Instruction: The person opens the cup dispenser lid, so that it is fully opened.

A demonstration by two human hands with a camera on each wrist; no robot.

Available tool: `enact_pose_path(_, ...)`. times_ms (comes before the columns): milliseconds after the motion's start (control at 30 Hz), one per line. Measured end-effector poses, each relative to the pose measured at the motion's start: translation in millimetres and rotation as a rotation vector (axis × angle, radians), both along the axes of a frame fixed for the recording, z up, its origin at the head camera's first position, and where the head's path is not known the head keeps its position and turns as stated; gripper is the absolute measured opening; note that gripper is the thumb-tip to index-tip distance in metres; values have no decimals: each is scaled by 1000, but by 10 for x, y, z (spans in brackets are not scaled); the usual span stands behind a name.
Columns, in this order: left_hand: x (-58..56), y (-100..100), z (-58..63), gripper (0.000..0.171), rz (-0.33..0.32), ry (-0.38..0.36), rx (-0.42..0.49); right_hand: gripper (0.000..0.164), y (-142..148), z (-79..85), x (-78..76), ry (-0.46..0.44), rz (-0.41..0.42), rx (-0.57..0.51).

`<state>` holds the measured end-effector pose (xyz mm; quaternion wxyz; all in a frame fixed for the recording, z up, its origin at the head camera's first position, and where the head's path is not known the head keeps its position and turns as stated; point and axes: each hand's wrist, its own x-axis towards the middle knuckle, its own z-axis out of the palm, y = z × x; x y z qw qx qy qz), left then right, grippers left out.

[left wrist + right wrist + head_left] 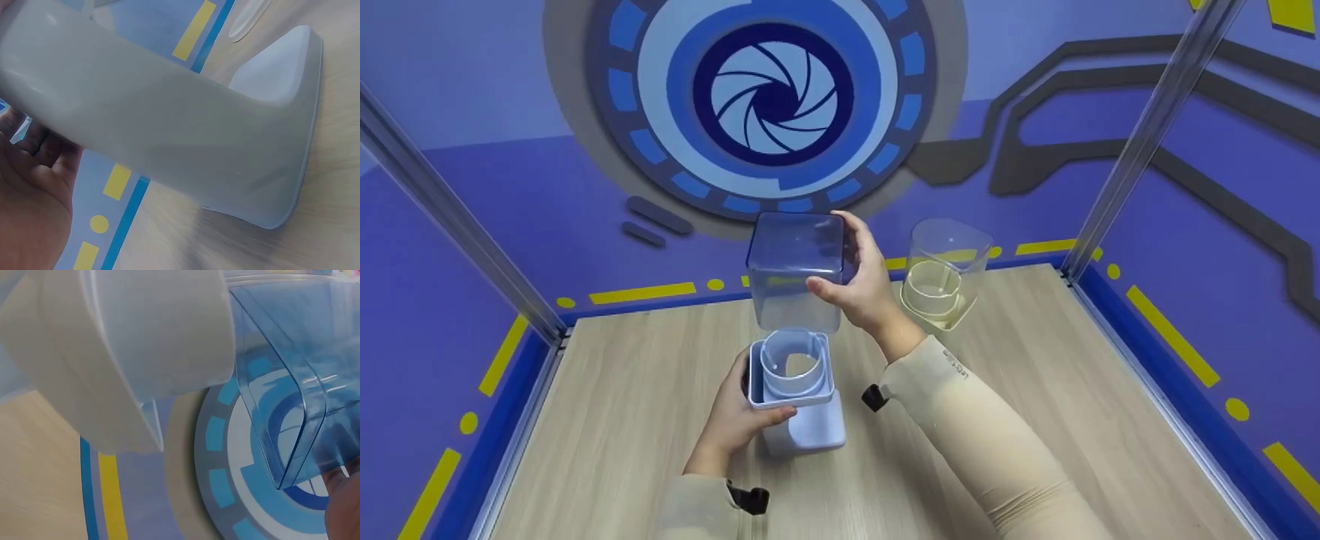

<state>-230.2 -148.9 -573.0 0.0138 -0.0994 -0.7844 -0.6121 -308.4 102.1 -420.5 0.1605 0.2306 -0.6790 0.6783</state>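
My left hand (735, 416) grips the square upper rim of a light blue plastic stand (751, 402). The stand has a round collar (799, 384) inside its open top, a curved neck and a flat foot (817, 429). In the left wrist view the neck (146, 107) slants down to the foot, close over the wooden tabletop. My right hand (861, 281) holds a see-through, bluish square container (795, 296) by its side, with its flat closed end up. That container is just above and behind the stand's top; the right wrist view shows its edge (306, 405) apart from the collar.
Behind my right hand stands a similar item with a clear container (952, 244) over a pale yellow base (941, 319). The wooden tabletop (1072, 420) is bordered by blue printed walls and metal corner posts (1155, 127).
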Motion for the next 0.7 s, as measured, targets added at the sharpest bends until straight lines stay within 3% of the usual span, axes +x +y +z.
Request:
enact_pose_path(300,-8,-6,-14,124,-13,24,18,138,-17,-105,-129,-47,-97,29)
enact_pose_path(500,-1,-4,-24,124,-5,27,10,121,-41,-229,-199,-43,-167,65)
enact_pose_path(700,-3,-1,-49,124,-23,38,75,118,-52,-404,-250,-79,-234,112)
